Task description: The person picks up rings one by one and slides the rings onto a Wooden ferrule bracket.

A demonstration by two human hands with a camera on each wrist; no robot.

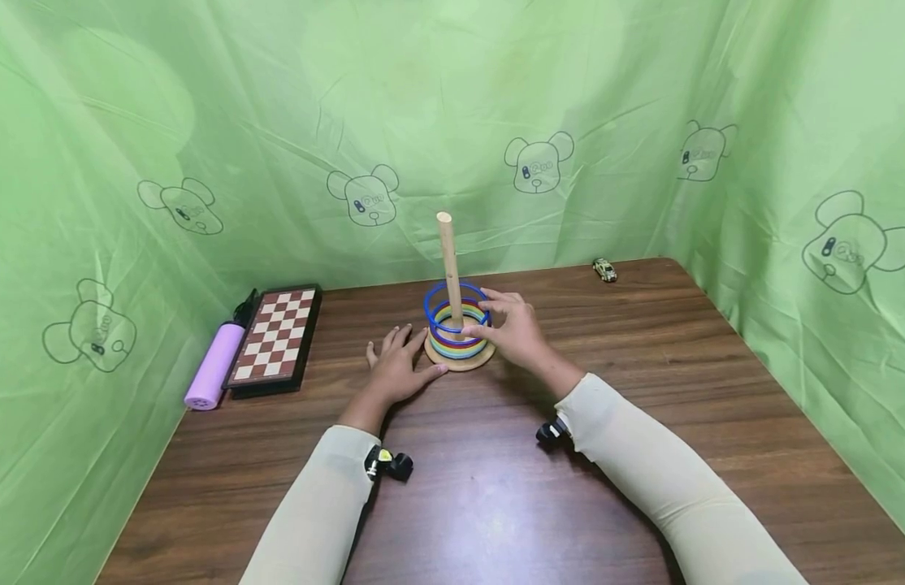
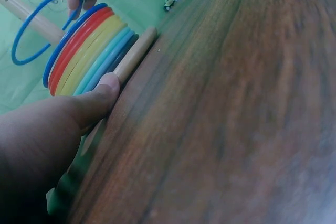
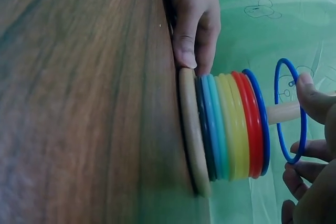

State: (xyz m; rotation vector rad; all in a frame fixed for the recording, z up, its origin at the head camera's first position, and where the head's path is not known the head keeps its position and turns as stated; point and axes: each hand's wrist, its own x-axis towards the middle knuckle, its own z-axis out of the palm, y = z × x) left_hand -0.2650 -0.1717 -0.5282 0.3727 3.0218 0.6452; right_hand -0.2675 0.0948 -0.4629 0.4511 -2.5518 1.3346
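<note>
A wooden post (image 1: 449, 256) rises from a round wooden base (image 1: 463, 366) on the table. Stacked around its foot are several rings, with teal, yellow, red (image 3: 254, 129) and a blue ring (image 3: 265, 145) on top. My right hand (image 1: 517, 329) pinches another blue ring (image 3: 304, 135) between thumb and fingers. That ring encircles the post, slightly above the stack and apart from it. At the base's left side, my left hand (image 1: 396, 375) lies with fingers spread, its thumb touching the base's edge.
To the left lies a checkered game board (image 1: 277, 333) in a black case, beside a purple cylinder (image 1: 218, 366). A small toy car (image 1: 604, 270) stands near the table's back edge. Green cloth (image 1: 438, 81) with printed bear heads hangs around the table.
</note>
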